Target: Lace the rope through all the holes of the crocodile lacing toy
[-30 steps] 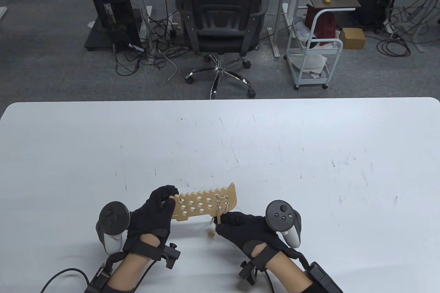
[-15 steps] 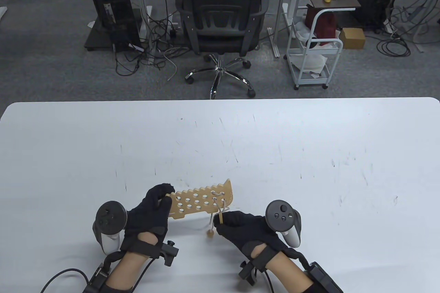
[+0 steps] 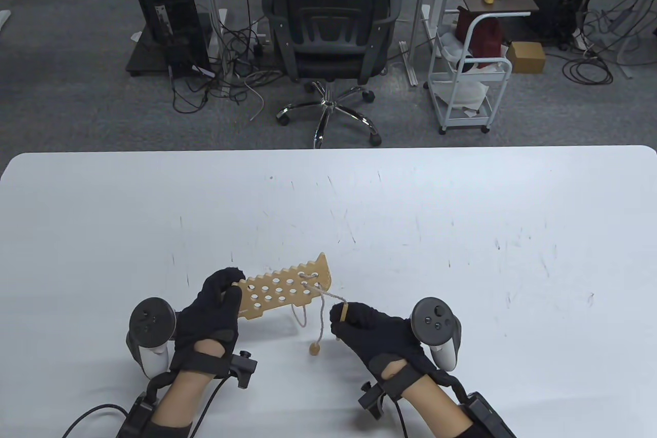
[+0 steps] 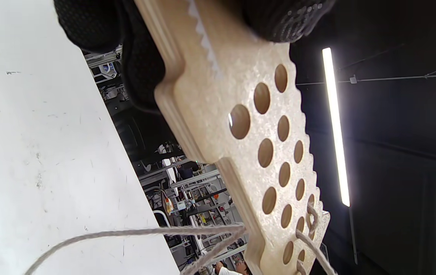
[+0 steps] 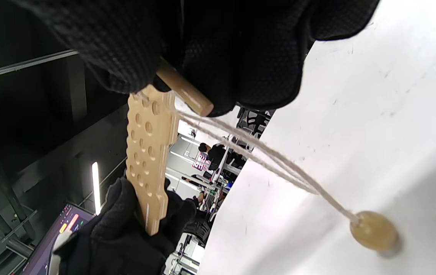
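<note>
Gripping the toy (image 3: 285, 290) by its near-left end, the left hand (image 3: 213, 312) holds it above the tabletop (image 3: 462, 232). Right hand (image 3: 372, 332) fingers (image 5: 240, 53) pinch the rope's (image 3: 321, 317) wooden needle (image 3: 343, 313); the rope's bead (image 3: 313, 350) rests on the tabletop.

A scuffed white tabletop (image 3: 462, 232) fills the lower frame. Beyond it, at top centre, stands a black office chair (image 3: 331, 32); a white wheeled cart (image 3: 469, 83) stands upper right, a dark computer tower (image 3: 169, 12) upper left.
</note>
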